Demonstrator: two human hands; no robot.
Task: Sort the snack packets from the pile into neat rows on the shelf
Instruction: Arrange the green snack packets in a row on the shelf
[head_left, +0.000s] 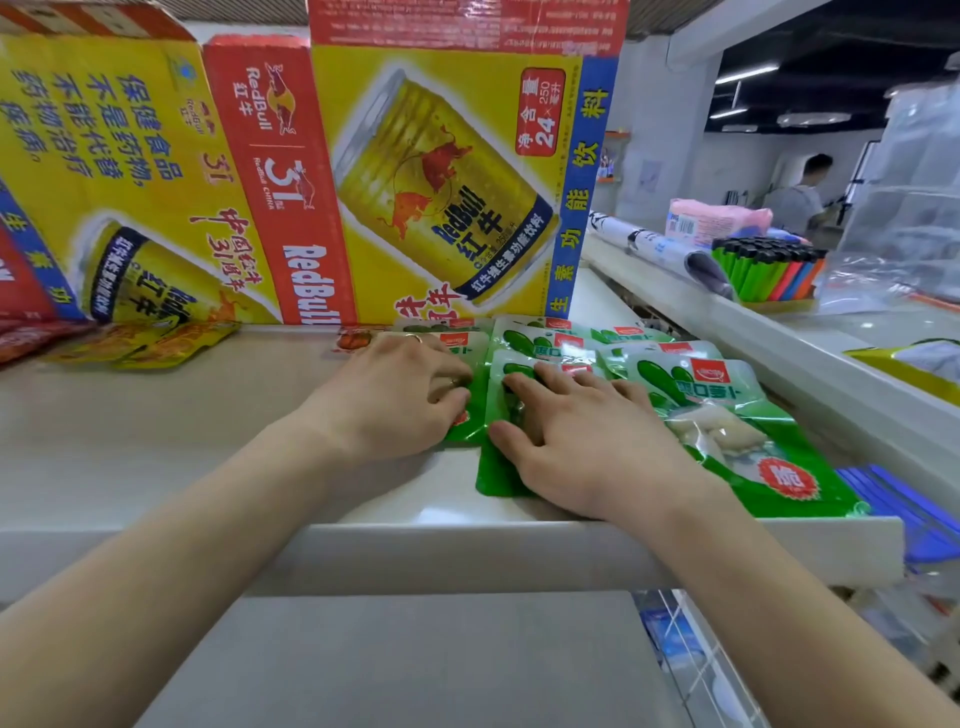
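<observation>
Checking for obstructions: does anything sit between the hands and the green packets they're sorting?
Nothing visible does. The left hand and right hand rest directly on green packets on the shelf. The yellow packets lie apart, at the back left.

The cardboard box is showing "RedBull", "红牛", "31" and "24 × 250". The nearest green packet is bearing a red seal reading "脆".
</observation>
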